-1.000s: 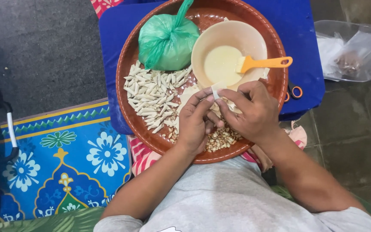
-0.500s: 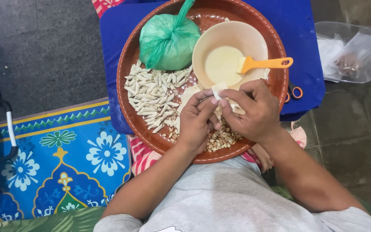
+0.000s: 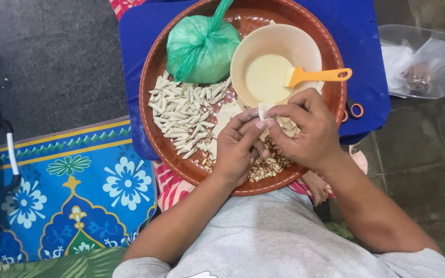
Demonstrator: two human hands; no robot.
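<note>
— Both hands have barely shifted over the last second; what are they doing?

— Left hand (image 3: pixel 238 149) and right hand (image 3: pixel 305 131) pinch a small pale wrapper (image 3: pixel 264 109) between closed fingertips, above a heap of peanuts (image 3: pixel 266 167) on the round brown tray (image 3: pixel 153 92).

— And farther out?

— Rolled pale pieces (image 3: pixel 184 113) lie left; beyond stand a cream bowl (image 3: pixel 274 46) with a yellow brush (image 3: pixel 318 76) and a knotted green bag (image 3: pixel 202 46).
</note>
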